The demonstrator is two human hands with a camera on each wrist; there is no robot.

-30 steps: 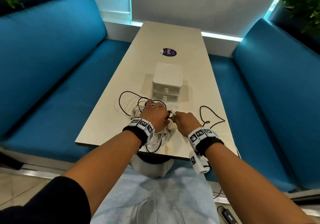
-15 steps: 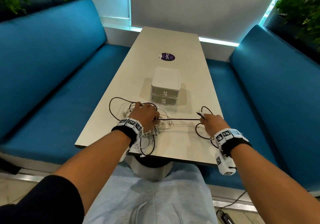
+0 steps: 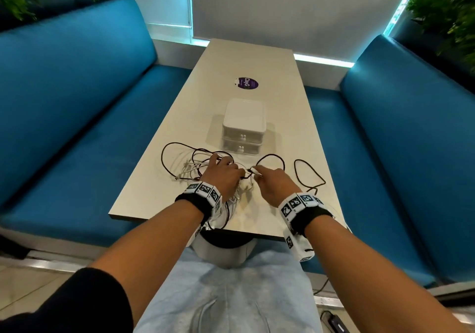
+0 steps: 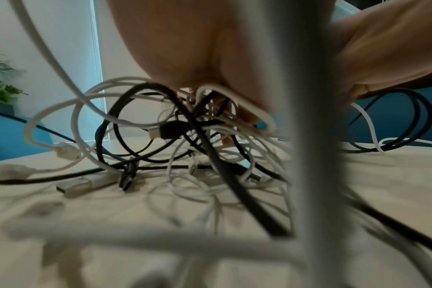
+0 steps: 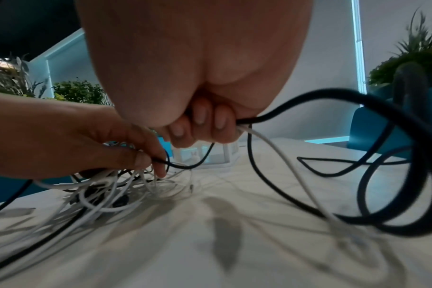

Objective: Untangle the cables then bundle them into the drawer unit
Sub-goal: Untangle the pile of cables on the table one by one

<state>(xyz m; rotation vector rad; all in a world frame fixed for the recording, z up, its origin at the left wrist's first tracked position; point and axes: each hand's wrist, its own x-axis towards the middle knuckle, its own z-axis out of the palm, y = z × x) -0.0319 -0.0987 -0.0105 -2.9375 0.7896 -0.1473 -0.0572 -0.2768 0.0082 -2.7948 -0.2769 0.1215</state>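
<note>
A tangle of white and black cables (image 3: 195, 170) lies on the near part of the pale table (image 3: 244, 57). My left hand (image 3: 231, 170) rests on the tangle (image 4: 185, 136); its thumb and forefinger pinch a black cable (image 5: 175, 165). My right hand (image 3: 262, 175) sits just right of it, fingers (image 5: 205, 120) curled round the same black cable and a thin white one (image 5: 271, 146). The freed length of black cable (image 3: 305, 175) lies in loops to the right. The white two-drawer unit (image 3: 244, 127) stands behind the hands, both drawers shut.
Blue bench seats (image 3: 77, 127) run along both sides of the table. A purple round sticker (image 3: 247, 83) lies beyond the drawer unit. Some cable loops hang over the table's near edge (image 3: 221, 219). Plants stand in the far corners (image 3: 447, 11).
Half a second ago my right hand was out to the right with the black cable stretched taut. It has come back beside the left hand, and the cable now lies slack in loops.
</note>
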